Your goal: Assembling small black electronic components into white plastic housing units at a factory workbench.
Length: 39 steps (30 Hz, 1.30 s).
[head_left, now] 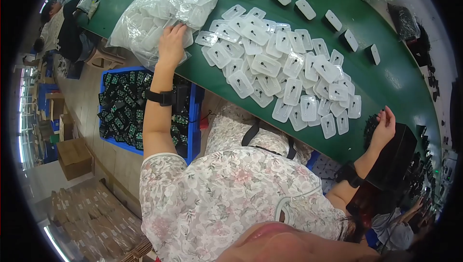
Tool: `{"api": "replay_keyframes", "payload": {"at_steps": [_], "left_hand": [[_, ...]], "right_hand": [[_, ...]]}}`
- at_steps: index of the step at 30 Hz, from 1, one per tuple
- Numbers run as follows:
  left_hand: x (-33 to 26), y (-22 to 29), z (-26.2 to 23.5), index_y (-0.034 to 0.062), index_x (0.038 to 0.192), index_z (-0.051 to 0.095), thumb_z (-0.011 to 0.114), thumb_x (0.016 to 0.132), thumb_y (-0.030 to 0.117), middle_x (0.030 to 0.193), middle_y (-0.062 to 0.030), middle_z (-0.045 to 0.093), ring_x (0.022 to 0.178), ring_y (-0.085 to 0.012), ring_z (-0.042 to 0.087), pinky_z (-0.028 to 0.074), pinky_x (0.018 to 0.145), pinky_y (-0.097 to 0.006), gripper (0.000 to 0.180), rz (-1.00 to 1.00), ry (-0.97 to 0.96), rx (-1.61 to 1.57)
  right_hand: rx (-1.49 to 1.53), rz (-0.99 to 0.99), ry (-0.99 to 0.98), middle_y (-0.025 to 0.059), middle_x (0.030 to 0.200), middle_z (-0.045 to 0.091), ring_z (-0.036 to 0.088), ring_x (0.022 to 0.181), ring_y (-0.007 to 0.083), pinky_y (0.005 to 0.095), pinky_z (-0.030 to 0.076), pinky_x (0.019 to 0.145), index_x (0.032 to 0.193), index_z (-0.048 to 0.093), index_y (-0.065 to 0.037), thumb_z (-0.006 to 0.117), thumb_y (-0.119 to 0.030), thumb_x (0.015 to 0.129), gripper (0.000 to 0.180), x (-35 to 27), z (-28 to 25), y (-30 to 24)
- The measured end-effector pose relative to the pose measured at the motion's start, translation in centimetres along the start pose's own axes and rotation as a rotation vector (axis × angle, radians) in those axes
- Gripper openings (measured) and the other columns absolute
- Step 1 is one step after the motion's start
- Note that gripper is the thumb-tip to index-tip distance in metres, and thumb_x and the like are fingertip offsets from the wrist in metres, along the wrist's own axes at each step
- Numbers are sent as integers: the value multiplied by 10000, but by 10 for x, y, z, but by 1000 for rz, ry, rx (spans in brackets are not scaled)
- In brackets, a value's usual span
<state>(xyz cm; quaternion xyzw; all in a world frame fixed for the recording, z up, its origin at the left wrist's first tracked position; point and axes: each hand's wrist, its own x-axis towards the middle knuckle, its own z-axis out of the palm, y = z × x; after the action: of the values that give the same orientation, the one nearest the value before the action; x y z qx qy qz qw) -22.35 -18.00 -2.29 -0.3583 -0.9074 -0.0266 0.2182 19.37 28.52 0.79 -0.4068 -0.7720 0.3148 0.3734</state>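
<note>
My left hand (172,45) is at the mouth of a clear plastic bag (197,8), its fingers bent down among the white plastic covers (149,13) inside. The fingertips are hidden, so what they grip cannot be seen. My right hand (384,128) is raised at the right side of the table, fingertips pinched together on a small black part (383,111). Beside it lies a heap of tiny black parts (370,129). Between my hands spreads a large pile of translucent white covers (265,64), many with a black piece at the middle.
A row of white-topped black cases (305,8) lines the far side of the green table (217,74). Below its left edge stands a blue crate (194,127) of black housings with green circuit boards. A black box (398,156) stands at right. Another person (62,30) sits far left.
</note>
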Motion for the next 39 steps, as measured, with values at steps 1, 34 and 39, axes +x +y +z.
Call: {"api": "replay_keyframes", "payload": {"at_steps": [1,34,39], "left_hand": [[1,-1,1,72,1100,538,531,726,1,1120,-61,544,1073,-286,468,418,857,-381,381,5,1,-3],[30,21,-40,38,1004,530,567,820,59,975,-116,589,945,-319,540,437,807,-380,188,102,63,-391],[20,99,-77,31,1052,540,530,876,40,964,-101,614,728,-179,625,490,604,-275,176,-1,258,-878]], "right_hand": [[52,-3,-14,57,881,616,576,768,100,201,465,674,1042,596,8,536,-63,888,180,-5,5,-6],[397,111,-113,13,764,565,495,659,56,171,393,586,914,548,4,578,-76,868,97,-68,54,-50],[435,125,-211,10,803,573,503,697,56,183,408,621,928,549,-3,575,-33,856,82,-80,64,-78]]}}
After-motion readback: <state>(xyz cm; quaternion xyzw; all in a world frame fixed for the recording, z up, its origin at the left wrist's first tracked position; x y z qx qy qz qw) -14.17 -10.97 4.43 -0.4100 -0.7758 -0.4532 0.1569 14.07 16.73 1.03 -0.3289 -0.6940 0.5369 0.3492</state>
